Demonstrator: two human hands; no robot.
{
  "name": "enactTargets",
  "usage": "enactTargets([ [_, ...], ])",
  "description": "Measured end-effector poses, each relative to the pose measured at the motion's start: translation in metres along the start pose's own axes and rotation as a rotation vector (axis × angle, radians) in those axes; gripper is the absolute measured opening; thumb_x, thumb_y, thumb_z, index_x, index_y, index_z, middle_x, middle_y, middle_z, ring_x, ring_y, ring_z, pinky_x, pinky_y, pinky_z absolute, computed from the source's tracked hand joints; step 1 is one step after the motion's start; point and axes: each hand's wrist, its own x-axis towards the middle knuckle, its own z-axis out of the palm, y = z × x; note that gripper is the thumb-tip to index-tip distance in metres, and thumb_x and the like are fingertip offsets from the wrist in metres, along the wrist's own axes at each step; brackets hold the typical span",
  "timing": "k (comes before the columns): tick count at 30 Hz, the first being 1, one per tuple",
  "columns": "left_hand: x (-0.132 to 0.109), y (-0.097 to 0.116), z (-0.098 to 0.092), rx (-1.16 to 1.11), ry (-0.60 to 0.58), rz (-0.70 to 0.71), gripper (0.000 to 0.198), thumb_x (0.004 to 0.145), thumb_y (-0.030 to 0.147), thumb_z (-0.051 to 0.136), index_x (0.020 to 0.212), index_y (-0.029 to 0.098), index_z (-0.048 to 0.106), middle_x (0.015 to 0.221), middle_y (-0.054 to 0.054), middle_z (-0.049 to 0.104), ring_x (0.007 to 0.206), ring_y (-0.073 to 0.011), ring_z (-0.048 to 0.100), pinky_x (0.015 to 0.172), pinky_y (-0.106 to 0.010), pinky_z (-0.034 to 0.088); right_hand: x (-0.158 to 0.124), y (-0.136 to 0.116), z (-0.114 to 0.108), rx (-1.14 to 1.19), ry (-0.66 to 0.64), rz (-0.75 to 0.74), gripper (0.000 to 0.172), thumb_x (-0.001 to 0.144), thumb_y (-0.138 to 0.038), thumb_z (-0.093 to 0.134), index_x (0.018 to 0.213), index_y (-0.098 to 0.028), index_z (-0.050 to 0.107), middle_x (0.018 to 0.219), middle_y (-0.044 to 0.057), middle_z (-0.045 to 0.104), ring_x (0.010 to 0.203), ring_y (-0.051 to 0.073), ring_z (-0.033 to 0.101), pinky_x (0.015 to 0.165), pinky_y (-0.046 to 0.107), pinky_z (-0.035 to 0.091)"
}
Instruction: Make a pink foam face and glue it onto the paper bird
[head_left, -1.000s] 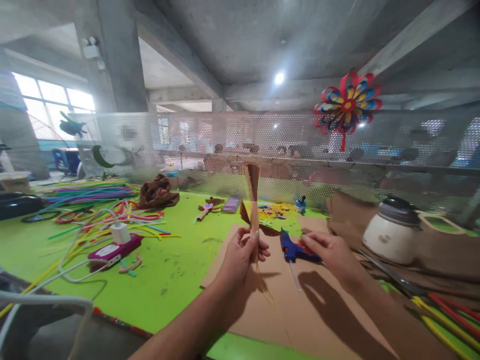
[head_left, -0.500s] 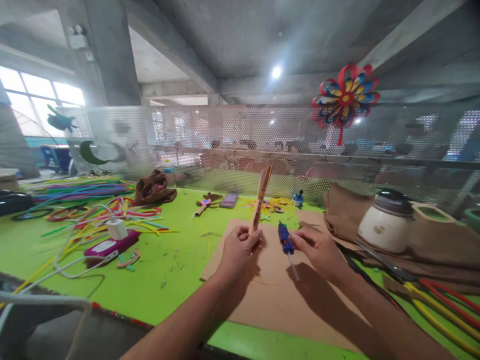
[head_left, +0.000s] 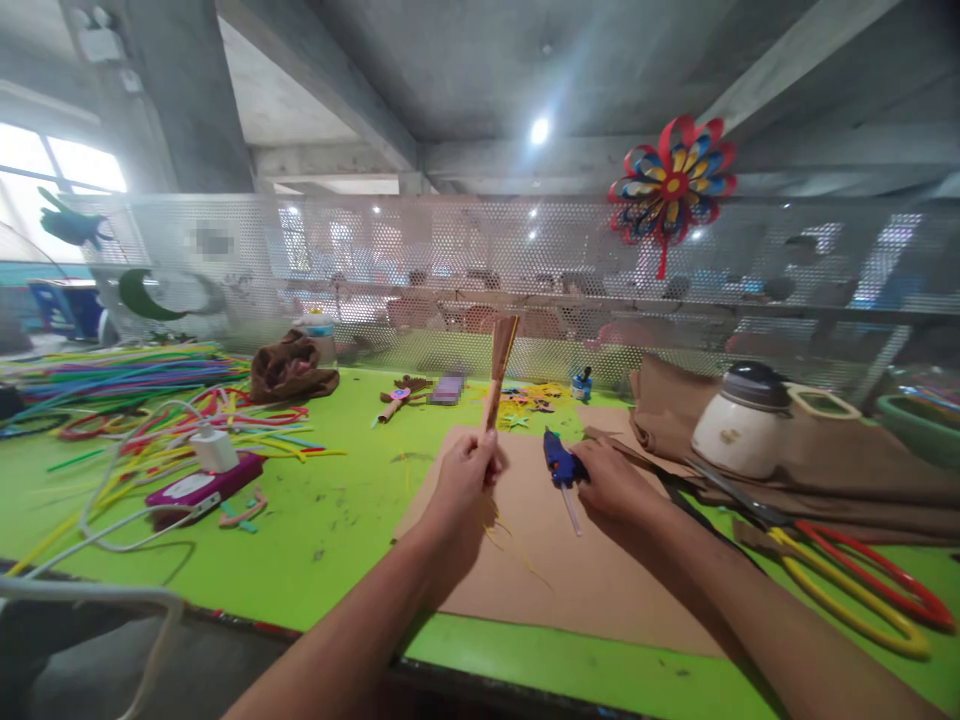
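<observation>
My left hand (head_left: 469, 468) is closed around the lower end of an upright brown rolled strip (head_left: 501, 368), which has a thin yellow edge at its top. To the right, my right hand (head_left: 611, 478) grips a blue hot glue gun (head_left: 557, 460) by its handle. The gun's nozzle points away from me, and a clear glue stick (head_left: 573, 510) sticks out of its back end. Both hands are above a sheet of brown cardboard (head_left: 525, 590), where a thin yellow strand (head_left: 525, 562) hangs or lies below the left hand.
Scissors (head_left: 795, 530) with red and yellow handles lie on the right, near brown cloth (head_left: 840, 490) and a white-and-black pot (head_left: 739, 425). At left are coloured pipe strips (head_left: 142, 375) and a purple power bank (head_left: 206, 485) with cables. A perforated screen (head_left: 450, 250) stands behind.
The view has turned slightly right. My right hand has shifted from a fingertip hold to a fuller grip on the glue gun's handle. My left hand still holds the brown strip.
</observation>
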Motion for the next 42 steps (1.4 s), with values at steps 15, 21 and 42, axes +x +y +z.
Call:
enactTargets([
  [15,-0.008,-0.004,0.003,-0.066,-0.016,0.103,0.024,0.090,0.035,0.049,0.096,0.013,0.056,0.082,-0.002,0.059,0.062,-0.0102,0.055,0.056,-0.026,0.049,-0.025,-0.025,-0.064,0.776,0.083,0.003,0.039,0.089,-0.045,0.037,0.101,-0.016,0.059,0.084,0.009,0.067,0.073,0.019,0.063,0.060,0.032,0.048],
  [21,-0.014,-0.005,0.007,-0.089,-0.093,0.071,0.028,0.091,0.039,0.046,0.085,0.014,0.056,0.068,0.002,0.055,0.053,-0.0081,0.049,0.051,-0.023,0.043,-0.031,-0.039,-0.065,0.892,-0.093,0.031,0.037,0.088,-0.046,0.042,0.085,-0.018,0.065,0.081,0.010,0.067,0.074,0.019,0.060,0.049,0.025,0.040],
  [42,-0.018,-0.001,0.012,-0.069,-0.193,0.022,0.031,0.087,0.044,0.049,0.076,0.015,0.053,0.063,0.002,0.052,0.051,-0.0094,0.047,0.052,-0.024,0.037,-0.026,-0.048,-0.064,0.720,-0.054,0.080,0.040,0.085,-0.050,0.045,0.077,-0.016,0.065,0.073,0.006,0.063,0.060,0.013,0.049,0.049,0.026,0.034],
])
